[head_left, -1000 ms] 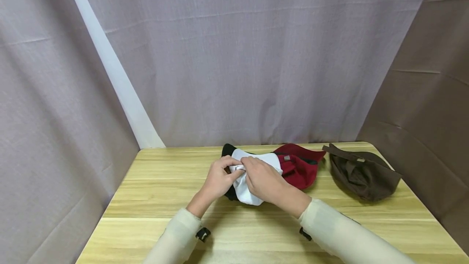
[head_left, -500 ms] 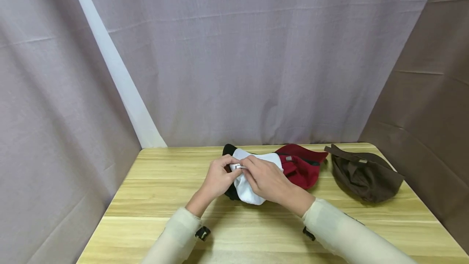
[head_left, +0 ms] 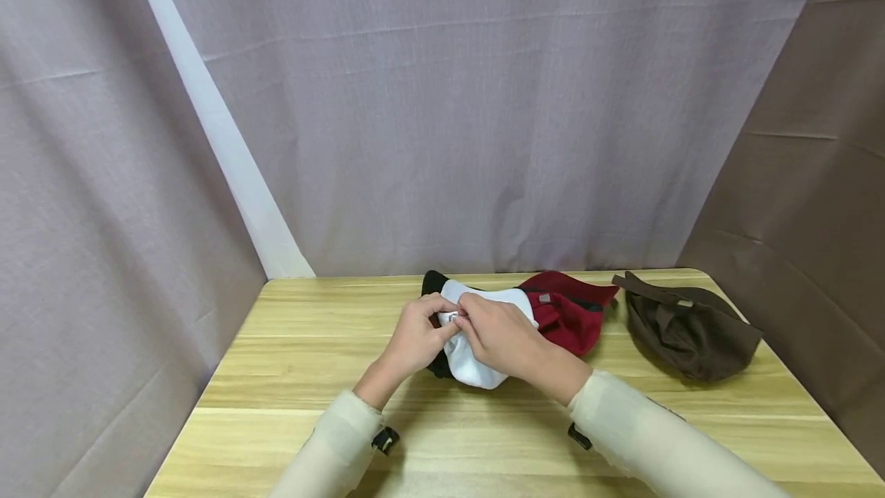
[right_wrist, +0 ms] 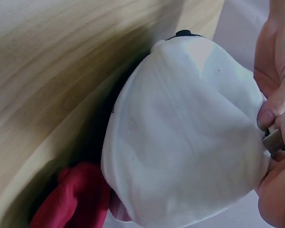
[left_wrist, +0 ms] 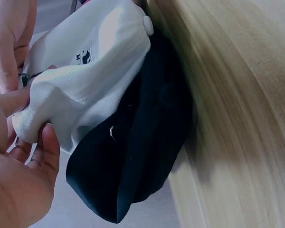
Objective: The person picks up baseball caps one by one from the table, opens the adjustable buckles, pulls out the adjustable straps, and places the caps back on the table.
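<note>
Your left grip [head_left: 415, 333] and right grip [head_left: 508, 336] are pinching the white fabric baseball cap [head_left: 473, 363] around its small metal buckle [right_wrist: 274, 141]; you should be steadying one side while easing the other. It's overlapping the black fabric cap [left_wrist: 149, 137] over the wooden bench [head_left: 290, 367], puckering near your left fingers and showing a dark logo [left_wrist: 85, 55].

Above and well back from the white cloth peaked cap [head_left: 477, 366], the head camera looks forward and down. Facing it close from the left, the left wrist camera shares it and the black cloth cap [left_wrist: 152, 133] with the head view; close from the right, the right wrist camera shares it and the crimson cloth cap [right_wrist: 83, 194].
</note>
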`<state>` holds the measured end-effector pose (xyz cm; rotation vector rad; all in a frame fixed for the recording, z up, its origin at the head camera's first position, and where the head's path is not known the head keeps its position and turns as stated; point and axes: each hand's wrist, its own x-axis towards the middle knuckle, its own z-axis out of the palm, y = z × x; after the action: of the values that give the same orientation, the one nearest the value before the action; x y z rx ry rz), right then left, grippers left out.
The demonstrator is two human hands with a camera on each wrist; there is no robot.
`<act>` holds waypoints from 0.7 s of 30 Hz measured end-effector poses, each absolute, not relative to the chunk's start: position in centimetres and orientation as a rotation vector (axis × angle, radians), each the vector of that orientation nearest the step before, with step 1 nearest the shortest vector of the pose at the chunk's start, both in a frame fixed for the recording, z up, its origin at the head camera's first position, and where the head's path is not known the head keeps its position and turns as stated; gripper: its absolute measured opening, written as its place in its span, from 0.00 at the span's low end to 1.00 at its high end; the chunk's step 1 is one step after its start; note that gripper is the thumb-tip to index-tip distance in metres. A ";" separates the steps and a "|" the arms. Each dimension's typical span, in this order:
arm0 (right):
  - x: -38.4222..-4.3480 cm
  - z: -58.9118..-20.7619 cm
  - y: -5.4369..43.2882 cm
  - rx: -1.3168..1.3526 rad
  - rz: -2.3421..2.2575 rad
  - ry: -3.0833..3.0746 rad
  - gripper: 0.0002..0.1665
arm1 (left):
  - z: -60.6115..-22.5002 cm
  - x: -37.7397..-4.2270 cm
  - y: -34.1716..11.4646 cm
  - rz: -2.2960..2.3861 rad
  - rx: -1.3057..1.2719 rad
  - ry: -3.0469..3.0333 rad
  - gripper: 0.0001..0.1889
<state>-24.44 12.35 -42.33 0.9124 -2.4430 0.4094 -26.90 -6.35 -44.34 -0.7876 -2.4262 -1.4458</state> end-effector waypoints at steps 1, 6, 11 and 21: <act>-24.4 -42.2 12.3 0.914 0.406 -2.453 0.09 | -44.3 -26.9 -6.4 -1.443 -0.795 -2.426 0.04; -24.5 -42.1 12.2 0.934 0.389 -2.502 0.10 | -44.5 -26.9 -6.6 -1.434 -0.808 -2.433 0.05; -24.5 -41.9 12.3 0.959 0.372 -2.529 0.09 | -44.5 -26.9 -6.9 -1.424 -0.845 -2.452 0.07; -24.7 -41.4 13.2 1.076 0.536 -2.604 0.04 | -44.5 -27.4 -7.6 -1.546 -0.930 -2.451 0.10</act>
<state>-24.74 13.19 -41.42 1.0764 -2.6038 0.5357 -27.39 -7.62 -44.54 -0.9296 -2.4506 -1.5461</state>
